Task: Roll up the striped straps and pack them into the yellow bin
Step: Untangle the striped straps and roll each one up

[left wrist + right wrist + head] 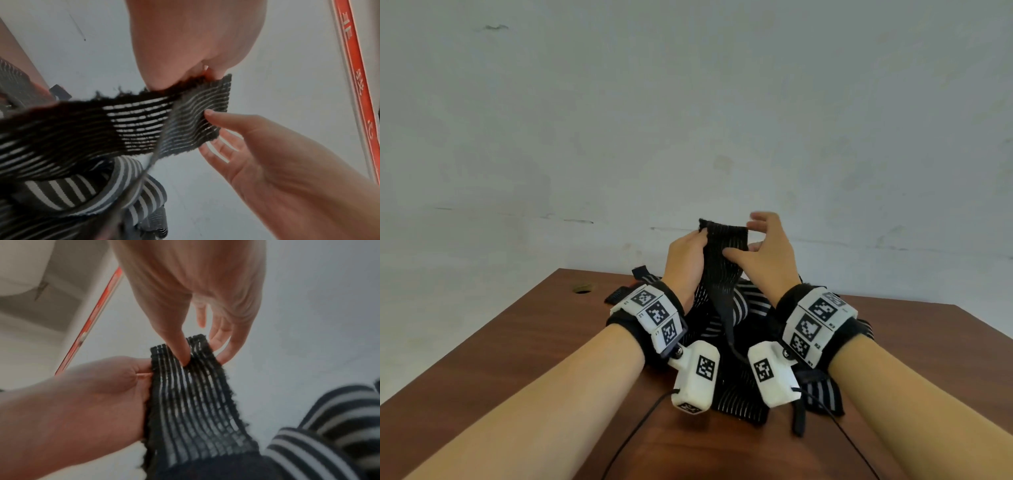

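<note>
While your left hand (686,255) is pinching one edge of the black elastic strap with thin pale stripes (723,253), your right hand (767,250) is pressing it with thumb and loose, spread fingers. It is hanging limp above the heap of striped straps (743,346) on the brown wooden worktop (524,342); soft and stretchy, it probably rolls best from that raised end.
</note>
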The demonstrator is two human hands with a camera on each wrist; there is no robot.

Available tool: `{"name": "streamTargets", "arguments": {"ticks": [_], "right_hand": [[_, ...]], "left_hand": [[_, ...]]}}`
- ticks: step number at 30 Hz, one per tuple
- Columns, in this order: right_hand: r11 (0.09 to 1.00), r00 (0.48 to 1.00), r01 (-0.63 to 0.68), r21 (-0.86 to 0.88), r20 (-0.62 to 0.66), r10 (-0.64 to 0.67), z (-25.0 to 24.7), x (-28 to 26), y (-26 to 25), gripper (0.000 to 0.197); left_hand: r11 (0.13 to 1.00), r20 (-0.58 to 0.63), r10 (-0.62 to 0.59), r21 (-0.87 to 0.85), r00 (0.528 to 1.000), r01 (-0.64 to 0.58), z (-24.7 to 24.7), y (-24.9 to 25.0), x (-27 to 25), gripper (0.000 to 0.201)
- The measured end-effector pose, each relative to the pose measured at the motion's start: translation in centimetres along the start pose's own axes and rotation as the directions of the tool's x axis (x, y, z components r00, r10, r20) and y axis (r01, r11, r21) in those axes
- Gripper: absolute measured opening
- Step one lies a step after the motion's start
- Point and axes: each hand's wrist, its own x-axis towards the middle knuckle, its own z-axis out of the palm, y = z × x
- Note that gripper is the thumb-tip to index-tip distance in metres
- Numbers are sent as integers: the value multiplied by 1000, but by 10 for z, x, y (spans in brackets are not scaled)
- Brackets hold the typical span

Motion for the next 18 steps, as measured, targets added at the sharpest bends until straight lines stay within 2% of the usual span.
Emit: {"name": "streamTargets", "arguments": {"ticks": [1,2,4,6,8,10,13,18], "right_hand": [[999,999,42,-25,19,-42,-1,1,0,70],[995,996,82,-63,49,-79,-3,2,1,71],[974,983,166,-154,100,-152,-3,1,2,46],[962,976,211,-173,94,-197,-3,0,3,22],[969,974,223,-107,72,-216,-5,-3,2,18],[978,976,208,-23,62,-207,-6,-2,-1,13],[989,989,102,108,92,-112,-10,3,-4,8],[989,997,-11,148,77,-1,-11,6,-3,9]], "left_hand": [[1000,-19,-10,-13,1000,10,-1,0,1,31],[999,-42,-28,-37,999,27,-2,0,2,32],[992,-110,-74,-109,991,61,-6,1,3,32],[981,-146,-111,-171,983,86,-9,3,5,31],[977,-126,-120,-190,985,95,-11,4,5,31],[979,-89,-113,-183,990,95,-13,4,5,31],[974,-5,-131,-186,991,128,-14,5,0,31],[969,41,-186,-156,982,191,-9,3,-4,31]]}}
